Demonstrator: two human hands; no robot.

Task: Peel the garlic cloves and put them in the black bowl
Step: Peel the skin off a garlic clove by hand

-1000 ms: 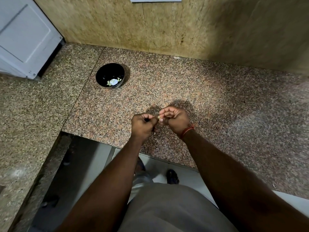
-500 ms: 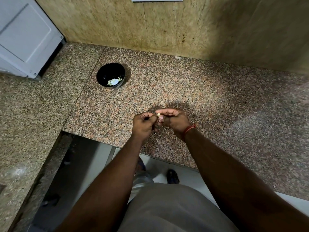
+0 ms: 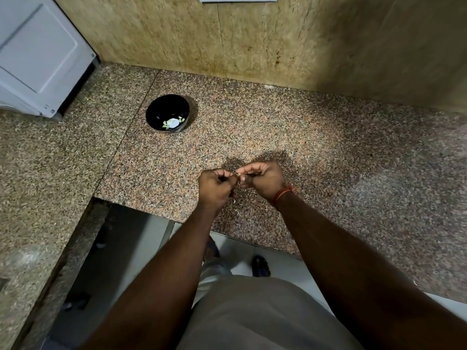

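Both hands meet over tabletop (image 3: 316, 137), fingers curled: left hand (image 3: 216, 186) and right hand (image 3: 262, 178) pinch one small clove (image 3: 238, 174) between fingertips. Clove mostly hidden, only pale tip shows. Step in hand, I judge: peeling skin. Next move needs stripping rest of skin, then carrying clove to bowl (image 3: 167, 113). Bowl stands well apart, far-left of hands, some pale pieces inside.

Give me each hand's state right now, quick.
Left hand: fingers curled, pinching the garlic clove.
Right hand: fingers curled, pinching the same garlic clove from the other side.
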